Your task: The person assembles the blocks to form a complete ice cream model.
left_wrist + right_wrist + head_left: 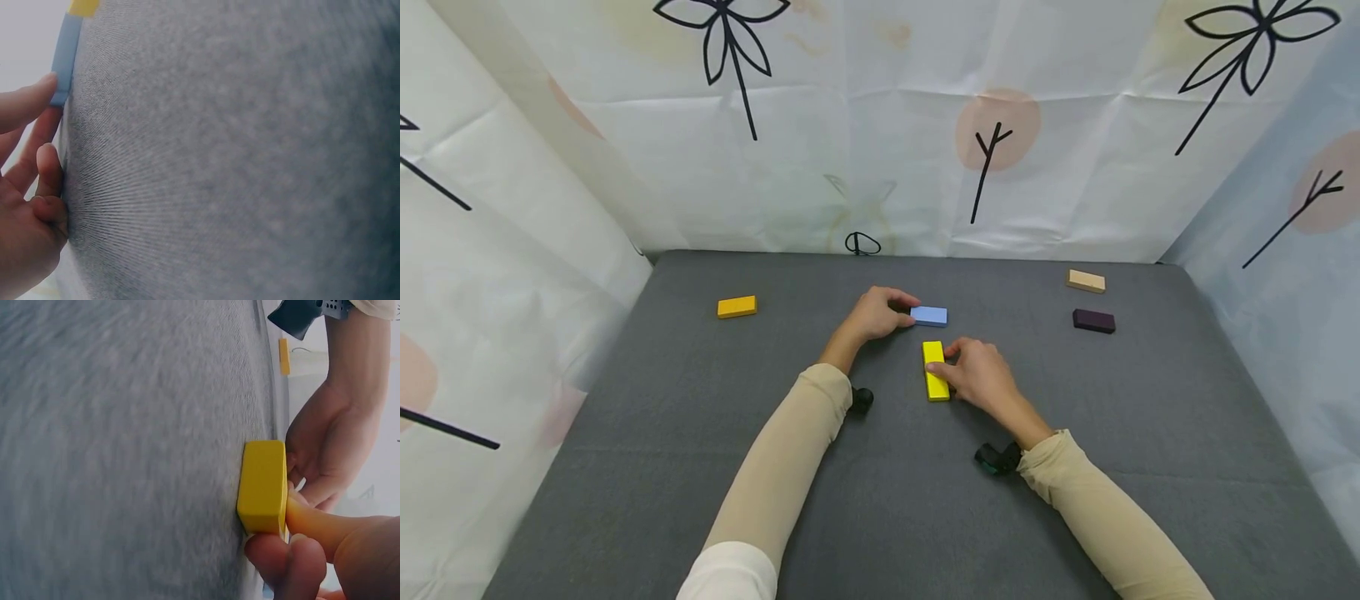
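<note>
A light blue block [929, 316] lies crosswise on the grey table. My left hand [880, 314] pinches its left end between thumb and fingers; the left wrist view shows the thumb at the end of the blue block [67, 56]. Nearer to me, a yellow block [935, 379] lies lengthwise. My right hand [983, 372] holds it from the right, thumb on top and fingers at its side. In the right wrist view the near end of the yellow block [262, 486] faces the camera, with the thumb along it.
An orange-yellow block [737, 307] lies at the back left of the table [880, 500]. Toward the back right are a natural wood block [1086, 281] and, just nearer, a dark purple block [1093, 321]. Patterned white cloth hangs behind and at both sides.
</note>
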`<state>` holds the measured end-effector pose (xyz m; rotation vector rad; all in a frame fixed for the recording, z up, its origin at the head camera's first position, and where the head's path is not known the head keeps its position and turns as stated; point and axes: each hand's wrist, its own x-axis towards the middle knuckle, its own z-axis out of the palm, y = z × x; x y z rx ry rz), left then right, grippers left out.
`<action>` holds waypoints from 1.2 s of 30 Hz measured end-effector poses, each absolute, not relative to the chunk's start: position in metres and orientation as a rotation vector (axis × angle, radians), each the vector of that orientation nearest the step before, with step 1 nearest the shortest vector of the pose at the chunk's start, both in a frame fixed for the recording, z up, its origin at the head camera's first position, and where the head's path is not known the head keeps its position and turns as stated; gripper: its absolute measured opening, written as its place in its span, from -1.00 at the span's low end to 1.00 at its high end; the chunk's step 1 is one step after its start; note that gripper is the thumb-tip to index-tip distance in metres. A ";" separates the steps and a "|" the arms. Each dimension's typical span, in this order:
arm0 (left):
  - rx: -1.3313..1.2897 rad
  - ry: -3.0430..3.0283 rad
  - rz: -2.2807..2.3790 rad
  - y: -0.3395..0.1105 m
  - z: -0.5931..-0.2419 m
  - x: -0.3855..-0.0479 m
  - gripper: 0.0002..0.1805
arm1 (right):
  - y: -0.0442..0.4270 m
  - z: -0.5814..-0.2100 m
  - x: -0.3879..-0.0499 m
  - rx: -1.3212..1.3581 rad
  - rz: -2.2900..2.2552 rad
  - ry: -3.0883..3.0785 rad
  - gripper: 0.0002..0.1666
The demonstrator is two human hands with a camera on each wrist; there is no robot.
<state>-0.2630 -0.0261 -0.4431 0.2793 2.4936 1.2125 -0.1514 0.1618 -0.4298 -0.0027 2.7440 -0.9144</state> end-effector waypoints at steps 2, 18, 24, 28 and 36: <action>0.289 2.493 1.214 -0.027 -0.443 -0.263 -0.66 | 0.159 -0.430 -0.151 0.021 -0.918 2.749 -0.41; 0.299 2.511 1.199 -0.030 -0.445 -0.263 -0.66 | 0.158 -0.436 -0.150 0.013 -0.943 2.767 -0.29; 0.302 2.521 1.190 -0.029 -0.444 -0.262 -0.67 | 0.168 -0.433 -0.157 -0.041 -0.962 2.793 -0.35; 0.295 2.517 1.196 -0.028 -0.443 -0.261 -0.66 | 0.177 -0.429 -0.171 -0.066 -0.913 2.903 -0.39; 0.290 2.522 1.203 -0.027 -0.446 -0.261 -0.66 | 0.187 -0.427 -0.202 -0.254 -0.821 3.011 -0.52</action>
